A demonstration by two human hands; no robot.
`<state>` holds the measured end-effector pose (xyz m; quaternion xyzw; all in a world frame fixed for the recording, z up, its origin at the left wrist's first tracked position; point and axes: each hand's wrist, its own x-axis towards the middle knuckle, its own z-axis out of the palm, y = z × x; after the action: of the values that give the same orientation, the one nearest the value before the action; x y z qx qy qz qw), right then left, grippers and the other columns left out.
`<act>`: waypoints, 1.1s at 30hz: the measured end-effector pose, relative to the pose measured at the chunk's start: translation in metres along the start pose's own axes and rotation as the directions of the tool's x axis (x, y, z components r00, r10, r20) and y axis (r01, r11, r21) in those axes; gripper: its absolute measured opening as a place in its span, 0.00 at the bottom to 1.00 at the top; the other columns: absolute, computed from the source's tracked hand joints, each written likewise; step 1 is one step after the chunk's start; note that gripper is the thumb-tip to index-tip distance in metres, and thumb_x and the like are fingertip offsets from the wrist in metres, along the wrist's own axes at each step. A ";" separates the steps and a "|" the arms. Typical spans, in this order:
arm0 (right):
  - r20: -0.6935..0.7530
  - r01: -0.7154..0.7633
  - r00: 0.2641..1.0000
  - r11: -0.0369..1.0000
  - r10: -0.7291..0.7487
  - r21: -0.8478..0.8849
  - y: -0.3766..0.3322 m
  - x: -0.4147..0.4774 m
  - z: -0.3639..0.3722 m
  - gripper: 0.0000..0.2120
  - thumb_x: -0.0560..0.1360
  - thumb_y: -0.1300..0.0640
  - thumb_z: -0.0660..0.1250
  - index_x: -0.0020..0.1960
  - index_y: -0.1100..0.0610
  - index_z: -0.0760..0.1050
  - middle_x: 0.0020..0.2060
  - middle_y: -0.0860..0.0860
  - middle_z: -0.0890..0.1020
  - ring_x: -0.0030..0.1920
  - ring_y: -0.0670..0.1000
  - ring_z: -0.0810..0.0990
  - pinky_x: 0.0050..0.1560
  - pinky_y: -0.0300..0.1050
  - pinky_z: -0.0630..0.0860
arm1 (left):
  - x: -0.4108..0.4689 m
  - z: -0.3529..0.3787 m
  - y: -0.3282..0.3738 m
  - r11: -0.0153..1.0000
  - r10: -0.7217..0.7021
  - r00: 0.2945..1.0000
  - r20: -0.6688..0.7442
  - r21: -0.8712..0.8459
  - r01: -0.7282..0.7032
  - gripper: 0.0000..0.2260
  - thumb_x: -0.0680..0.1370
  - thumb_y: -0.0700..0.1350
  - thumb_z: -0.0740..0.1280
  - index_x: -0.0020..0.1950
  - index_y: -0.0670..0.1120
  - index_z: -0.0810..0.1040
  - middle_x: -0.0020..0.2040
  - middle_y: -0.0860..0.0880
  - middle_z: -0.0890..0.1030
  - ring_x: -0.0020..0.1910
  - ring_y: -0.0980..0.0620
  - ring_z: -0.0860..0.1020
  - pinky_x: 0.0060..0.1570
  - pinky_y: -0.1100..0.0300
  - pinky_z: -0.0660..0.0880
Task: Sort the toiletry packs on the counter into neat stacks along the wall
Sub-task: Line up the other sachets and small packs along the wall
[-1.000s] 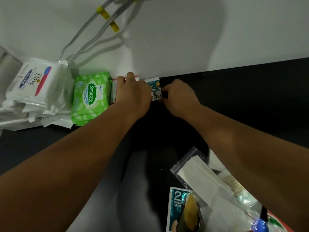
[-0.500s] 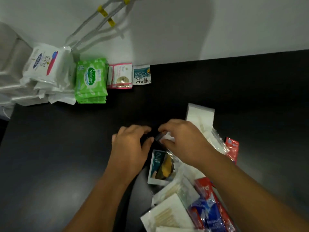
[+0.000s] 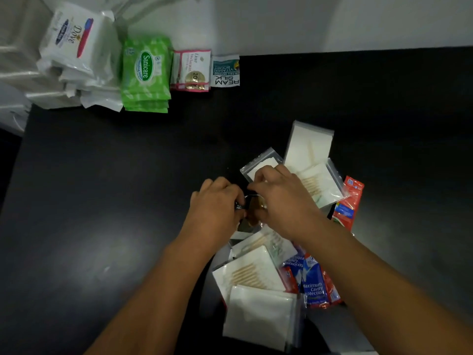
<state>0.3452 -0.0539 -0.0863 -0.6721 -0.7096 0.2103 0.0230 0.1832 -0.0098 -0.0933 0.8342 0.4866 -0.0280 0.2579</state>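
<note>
Along the wall stand a white Dove stack (image 3: 70, 44), a green Sanicare stack (image 3: 146, 73), a pink-edged Dove sachet pile (image 3: 190, 70) and a Cream Silk sachet (image 3: 225, 70). A loose heap lies mid-counter: clear bags of cotton swabs (image 3: 317, 185), white packs (image 3: 258, 313), red and blue toothpaste sachets (image 3: 313, 283). My left hand (image 3: 217, 206) and my right hand (image 3: 279, 198) meet over a small dark sachet (image 3: 252, 207) in the heap, fingers curled on it. The hands hide most of that sachet.
The black counter (image 3: 102, 201) ends at the white wall (image 3: 307, 21) behind. Grey cables (image 3: 143, 11) run down the wall above the stacks. A red sachet (image 3: 349, 201) lies at the heap's right side. A pale object (image 3: 12, 73) sits off the left edge.
Both hands left the Cream Silk sachet at the wall and came back to the loose heap. They now close together on a small dark sachet there.
</note>
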 end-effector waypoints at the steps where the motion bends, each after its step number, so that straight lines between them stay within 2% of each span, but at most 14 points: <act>1: -0.012 -0.002 1.000 1.000 0.002 0.008 0.000 -0.001 0.001 0.23 0.72 0.51 0.71 0.66 0.51 0.76 0.60 0.50 0.73 0.62 0.54 0.68 0.60 0.48 0.66 | 0.000 0.001 0.001 1.000 -0.008 1.000 -0.008 -0.011 0.008 0.12 0.76 0.49 0.71 0.59 0.55 0.75 0.57 0.54 0.74 0.58 0.52 0.69 0.55 0.56 0.69; 4: -0.038 -0.021 0.999 0.999 0.022 0.029 0.001 0.000 0.005 0.21 0.71 0.53 0.72 0.64 0.51 0.78 0.58 0.50 0.74 0.61 0.54 0.69 0.59 0.49 0.67 | 0.002 0.004 0.002 0.998 -0.052 0.998 -0.030 -0.049 0.051 0.17 0.77 0.49 0.71 0.65 0.54 0.73 0.55 0.54 0.78 0.57 0.50 0.71 0.55 0.53 0.71; 8: -0.051 -0.043 0.998 0.997 0.046 0.069 0.004 0.002 0.007 0.24 0.71 0.51 0.72 0.67 0.51 0.76 0.59 0.49 0.74 0.61 0.54 0.68 0.60 0.50 0.69 | 0.005 0.004 -0.001 0.980 -0.093 0.993 -0.075 -0.185 0.078 0.11 0.77 0.44 0.70 0.59 0.51 0.79 0.45 0.53 0.83 0.50 0.50 0.75 0.51 0.48 0.76; 11: -0.065 -0.077 0.994 0.985 0.088 0.153 0.008 0.004 0.006 0.28 0.70 0.46 0.74 0.68 0.51 0.75 0.58 0.49 0.75 0.61 0.52 0.69 0.61 0.51 0.69 | 0.008 -0.002 -0.011 0.936 -0.089 0.985 -0.146 -0.351 0.032 0.10 0.78 0.39 0.70 0.57 0.49 0.80 0.40 0.56 0.80 0.40 0.58 0.79 0.45 0.59 0.79; 13: -0.073 -0.099 0.990 0.969 0.118 0.228 0.011 0.007 0.003 0.28 0.70 0.45 0.75 0.67 0.51 0.75 0.56 0.49 0.77 0.59 0.51 0.71 0.59 0.49 0.70 | 0.014 -0.015 -0.018 0.896 -0.089 0.974 -0.206 -0.445 -0.012 0.11 0.78 0.38 0.69 0.58 0.50 0.79 0.40 0.57 0.78 0.40 0.60 0.78 0.43 0.66 0.76; 15: -0.090 -0.091 0.987 0.933 0.130 0.349 0.013 0.014 -0.004 0.24 0.72 0.46 0.74 0.66 0.50 0.76 0.53 0.46 0.79 0.54 0.46 0.74 0.54 0.41 0.72 | 0.022 -0.032 -0.022 0.880 -0.062 0.967 -0.249 -0.471 -0.064 0.11 0.79 0.38 0.68 0.56 0.52 0.80 0.43 0.55 0.78 0.41 0.59 0.78 0.43 0.69 0.74; 16: -0.095 -0.089 0.985 0.897 0.144 0.433 0.013 0.018 -0.009 0.20 0.74 0.48 0.73 0.65 0.49 0.77 0.50 0.44 0.79 0.49 0.40 0.75 0.49 0.34 0.70 | 0.026 -0.040 -0.022 0.878 -0.041 0.962 -0.270 -0.470 -0.094 0.10 0.79 0.38 0.68 0.55 0.53 0.81 0.45 0.54 0.79 0.42 0.58 0.79 0.43 0.69 0.74; 18: -0.085 -0.075 0.984 0.793 0.158 0.605 0.013 0.028 -0.021 0.13 0.76 0.51 0.71 0.61 0.48 0.79 0.43 0.40 0.80 0.40 0.37 0.77 0.41 0.28 0.69 | 0.037 -0.055 -0.021 0.854 -0.012 0.953 -0.302 -0.498 -0.147 0.09 0.79 0.38 0.68 0.54 0.52 0.81 0.48 0.51 0.80 0.44 0.56 0.81 0.44 0.66 0.77; 21: -0.122 -0.027 0.976 0.653 0.182 0.757 0.012 0.050 -0.034 0.06 0.78 0.55 0.69 0.53 0.49 0.82 0.37 0.43 0.83 0.34 0.41 0.78 0.38 0.34 0.74 | 0.059 -0.071 -0.016 0.828 0.011 0.947 -0.322 -0.528 -0.189 0.09 0.79 0.39 0.69 0.55 0.53 0.81 0.49 0.51 0.82 0.45 0.57 0.81 0.44 0.66 0.78; 24: -0.119 -0.033 0.954 0.491 0.274 0.870 0.016 0.079 -0.040 0.06 0.79 0.58 0.68 0.47 0.52 0.83 0.32 0.52 0.82 0.30 0.46 0.76 0.34 0.40 0.73 | 0.086 -0.082 -0.016 0.818 -0.053 0.925 -0.376 -0.548 -0.175 0.10 0.78 0.41 0.70 0.57 0.52 0.79 0.47 0.51 0.82 0.46 0.55 0.82 0.48 0.62 0.79; 27: -0.110 -0.032 0.941 0.409 0.319 0.912 0.023 0.112 -0.055 0.07 0.79 0.60 0.67 0.45 0.53 0.82 0.31 0.49 0.81 0.29 0.44 0.75 0.31 0.36 0.71 | 0.113 -0.092 -0.024 0.850 -0.094 0.905 -0.415 -0.507 -0.144 0.12 0.76 0.43 0.72 0.57 0.52 0.77 0.46 0.51 0.83 0.45 0.53 0.82 0.51 0.58 0.79; 30: -0.136 0.014 0.916 0.308 0.378 0.951 0.030 0.149 -0.076 0.05 0.78 0.61 0.68 0.45 0.57 0.82 0.32 0.51 0.82 0.30 0.44 0.78 0.31 0.37 0.74 | 0.136 -0.106 -0.025 0.913 -0.095 0.871 -0.482 -0.391 -0.116 0.10 0.74 0.44 0.73 0.51 0.52 0.74 0.43 0.53 0.81 0.41 0.55 0.79 0.44 0.67 0.72; 32: -0.104 0.010 0.900 0.218 0.423 0.976 0.034 0.171 -0.088 0.03 0.77 0.60 0.70 0.46 0.59 0.81 0.36 0.55 0.83 0.33 0.49 0.81 0.33 0.41 0.76 | 0.156 -0.116 -0.022 0.945 -0.084 0.849 -0.521 -0.311 -0.098 0.08 0.74 0.43 0.72 0.48 0.51 0.76 0.41 0.54 0.79 0.40 0.56 0.76 0.38 0.75 0.66; 33: -0.083 -0.015 0.897 0.218 0.433 0.976 0.036 0.181 -0.092 0.04 0.76 0.59 0.72 0.45 0.60 0.80 0.36 0.56 0.83 0.32 0.50 0.81 0.32 0.42 0.77 | 0.169 -0.120 -0.022 0.959 -0.082 0.842 -0.533 -0.272 -0.079 0.06 0.74 0.43 0.72 0.48 0.50 0.78 0.41 0.55 0.78 0.40 0.57 0.75 0.36 0.78 0.64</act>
<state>0.3914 0.1455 -0.0597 -0.6384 -0.3094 0.4789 0.5170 0.2293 0.1880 -0.0487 0.7622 0.5390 0.2773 0.2272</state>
